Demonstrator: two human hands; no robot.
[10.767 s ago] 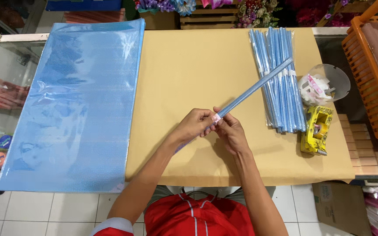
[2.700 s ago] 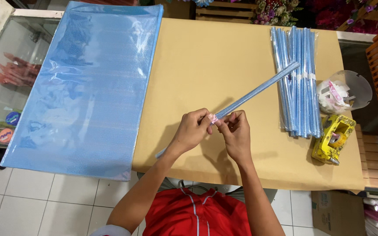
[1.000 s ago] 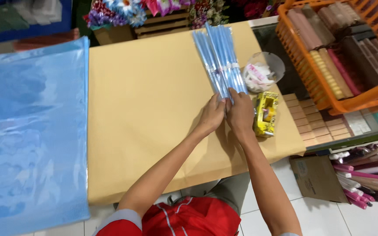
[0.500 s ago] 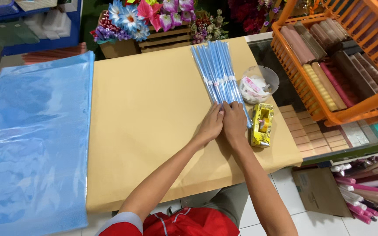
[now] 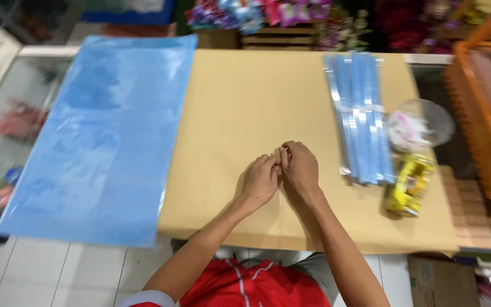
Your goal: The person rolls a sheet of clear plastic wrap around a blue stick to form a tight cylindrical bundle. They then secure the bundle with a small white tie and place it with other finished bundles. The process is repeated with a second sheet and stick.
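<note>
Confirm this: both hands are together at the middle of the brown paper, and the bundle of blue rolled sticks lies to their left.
Not quite. The head view shows the bundle of blue rolled sticks lying to the right of the left hand and right hand, which do meet on the brown paper.

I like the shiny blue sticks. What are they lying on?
The blue rolled sticks lie on tan paper covering the table. What is under the paper is hidden.

The hands (image 5: 279, 173) meet, touching, over the paper (image 5: 240, 113) covering the table. A sheet (image 5: 98, 136) lies left of them; rolls (image 5: 359, 113) lie to their right, with a bowl (image 5: 421, 122) and packet (image 5: 409, 185) just beyond, then a crate (image 5: 478, 113).
</note>
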